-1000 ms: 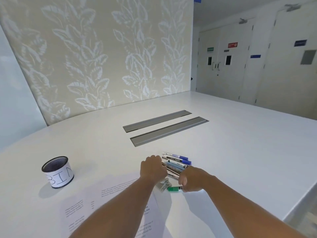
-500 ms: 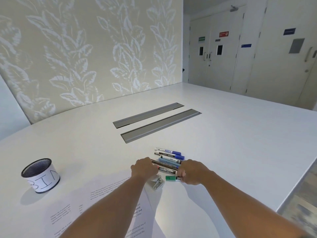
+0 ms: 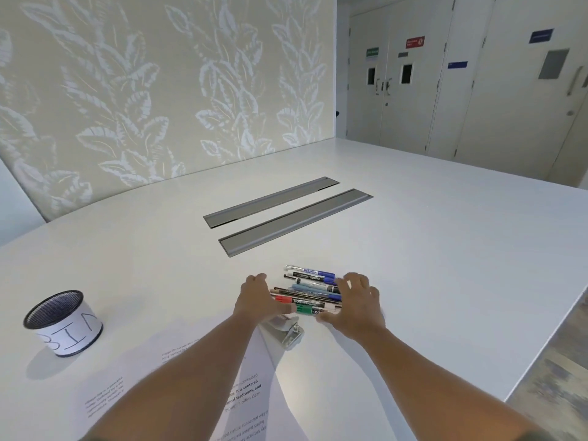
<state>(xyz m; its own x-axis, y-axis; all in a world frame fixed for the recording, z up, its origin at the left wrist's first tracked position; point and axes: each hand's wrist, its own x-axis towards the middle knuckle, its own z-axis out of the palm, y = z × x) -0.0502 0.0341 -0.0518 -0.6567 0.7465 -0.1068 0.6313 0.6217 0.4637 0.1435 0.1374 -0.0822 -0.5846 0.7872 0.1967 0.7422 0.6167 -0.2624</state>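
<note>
Several markers and pens (image 3: 308, 289) lie side by side in a heap on the white table (image 3: 445, 265), with blue, red and green caps showing. My left hand (image 3: 257, 297) sits at the heap's left end with fingers spread, touching the pens. At the right end my right hand (image 3: 356, 302) is spread too, fingers straight against the pens. Neither hand grips anything. A small metal stapler (image 3: 286, 331) lies just in front of the heap, between my wrists.
A mesh cup labelled BIN (image 3: 63, 323) stands at the left. Printed paper sheets (image 3: 178, 386) lie under my forearms. Two grey cable slots (image 3: 286, 214) run across the table's middle. The table edge falls away at the right; a patterned wall stands behind.
Both hands have gone from closed fists at the heap's ends to spread, straight fingers. The pens lie more exposed between them. The camera view has shifted slightly.
</note>
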